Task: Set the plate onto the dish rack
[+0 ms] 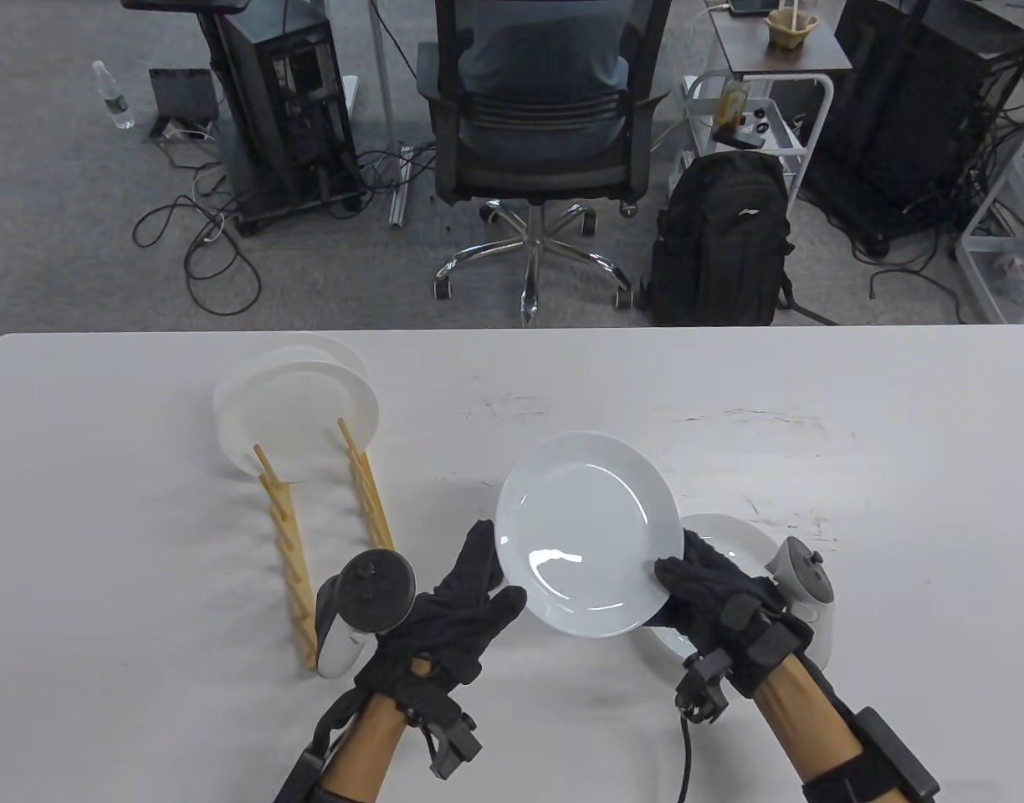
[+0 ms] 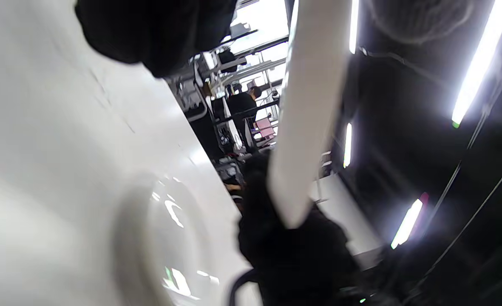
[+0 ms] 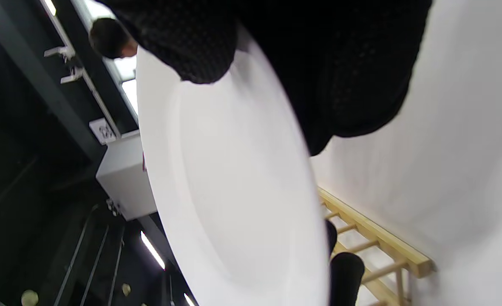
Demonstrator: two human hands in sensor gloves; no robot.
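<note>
Plate (image 1: 586, 529) is off the surface (image 1: 813, 435), tilted with its face toward the camera, held between both hands. Right hand (image 1: 713, 590) grips the lower-right rim, thumb over the face and fingers behind; the right wrist view shows the glove wrapped over the edge. Left hand (image 1: 458, 606) is spread wide at the lower-left rim, fingertips touching or just at the edge, more a steadying support than a grip; can't tell firm contact from these views. Plate edge-on in the left wrist view (image 2: 308, 127), so it's already near vertical, which looks like pre-orienting for a slot. Dish rack (image 1: 328, 535), a wooden peg type, sits to the left, long axis running away from the person; two white plates (image 1: 299, 410) already stand in the far slots, so near slots are free and reachable from this side. Another plate (image 1: 729, 535) lies flat on the surface just behind the right hand, likely the supply stack. My read: the lift is done, the transfer leftward to the rack is pending. Risk is the rim clipping a peg, or slipping if the left hand lets go early.
</note>
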